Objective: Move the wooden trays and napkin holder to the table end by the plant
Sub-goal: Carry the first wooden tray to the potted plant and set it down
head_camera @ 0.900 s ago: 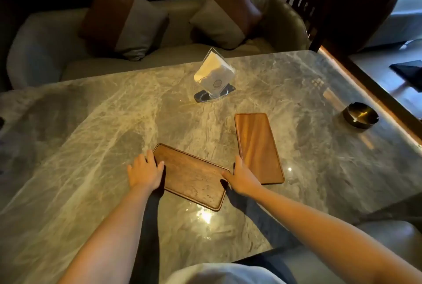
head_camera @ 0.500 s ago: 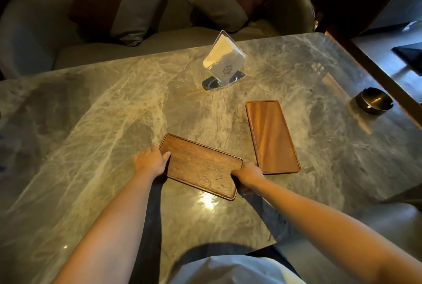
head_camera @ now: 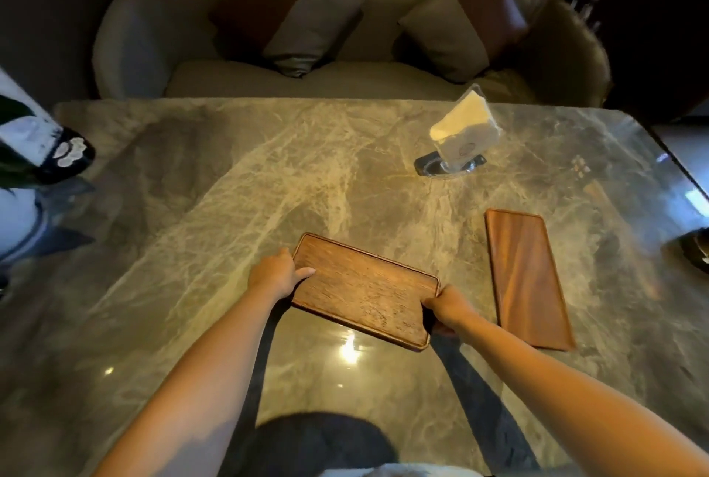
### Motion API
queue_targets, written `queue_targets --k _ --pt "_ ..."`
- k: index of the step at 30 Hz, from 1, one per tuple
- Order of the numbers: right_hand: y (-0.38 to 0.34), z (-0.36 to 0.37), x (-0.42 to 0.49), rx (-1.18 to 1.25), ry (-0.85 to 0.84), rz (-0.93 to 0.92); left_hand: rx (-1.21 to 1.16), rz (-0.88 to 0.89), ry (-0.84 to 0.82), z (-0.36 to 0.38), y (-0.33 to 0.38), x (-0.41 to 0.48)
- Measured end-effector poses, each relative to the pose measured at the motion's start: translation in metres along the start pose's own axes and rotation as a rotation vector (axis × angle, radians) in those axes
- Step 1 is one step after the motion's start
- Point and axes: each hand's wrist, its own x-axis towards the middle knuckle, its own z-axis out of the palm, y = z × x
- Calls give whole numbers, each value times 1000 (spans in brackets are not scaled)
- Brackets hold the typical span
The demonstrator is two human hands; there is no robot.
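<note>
A dark wooden tray (head_camera: pixel 364 290) lies at an angle near the middle of the marble table (head_camera: pixel 238 177). My left hand (head_camera: pixel 277 272) grips its left end, thumb on top. My right hand (head_camera: pixel 449 308) grips its right end. A second, narrower wooden tray (head_camera: pixel 526 277) lies flat to the right, untouched. A clear napkin holder (head_camera: pixel 462 139) with white napkins stands at the far right of the table. The plant's dark pot (head_camera: pixel 65 154) shows at the table's far left end.
A dark round ashtray (head_camera: pixel 696 250) sits at the right edge of the table. Behind the table is a pale sofa (head_camera: pixel 153 35) with brown and grey cushions. A bright lamp reflection glares on the marble near the front edge.
The view has swung left, bringing the plant pot into sight. Both hands have closed on the ends of the dark tray, and it now sits farther left of the narrow tray.
</note>
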Motion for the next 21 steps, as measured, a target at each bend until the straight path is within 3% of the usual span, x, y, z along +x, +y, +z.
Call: queue_targets --k 12,21 --pt "-217 83 17 -328 -38 -431 -492 -284 301 -52 -157 -27" --pt "-353 189 9 -649 -43 -735 -740 -554 399 -46 -243 -34"
